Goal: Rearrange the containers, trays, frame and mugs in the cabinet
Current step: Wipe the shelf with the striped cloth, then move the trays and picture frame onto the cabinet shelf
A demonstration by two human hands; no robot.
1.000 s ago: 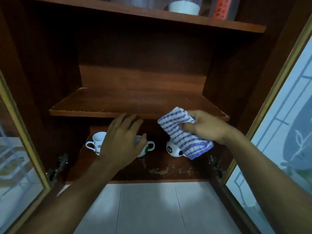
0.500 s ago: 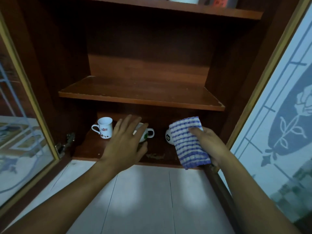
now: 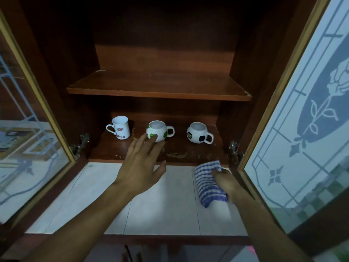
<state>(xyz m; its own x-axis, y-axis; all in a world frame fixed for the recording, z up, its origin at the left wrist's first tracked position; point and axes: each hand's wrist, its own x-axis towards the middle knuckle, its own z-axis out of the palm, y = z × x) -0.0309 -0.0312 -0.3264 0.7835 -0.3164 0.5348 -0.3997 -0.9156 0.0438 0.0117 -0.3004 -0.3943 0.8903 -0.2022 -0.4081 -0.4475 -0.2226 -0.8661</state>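
R hand (image 3: 224, 181) gripping striped cloth (image 3: 208, 184) dropped lower, L hand (image 3: 140, 163) spread (fingertips at round glossy mug (image 3: 157, 130))

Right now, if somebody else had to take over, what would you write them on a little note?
Left hand: open, fingers straight, tips at the front of the green football mug; touching looks likely, no grip.
Right hand: grips a blue striped cloth just below the bottom shelf.
Mugs: logo mug, green football mug and black football mug stand upright in a row on the bottom shelf, apart from each other.
Done: the three mugs are in place.
Left: probably shifting the green mug; containers, trays and frame are not in view.
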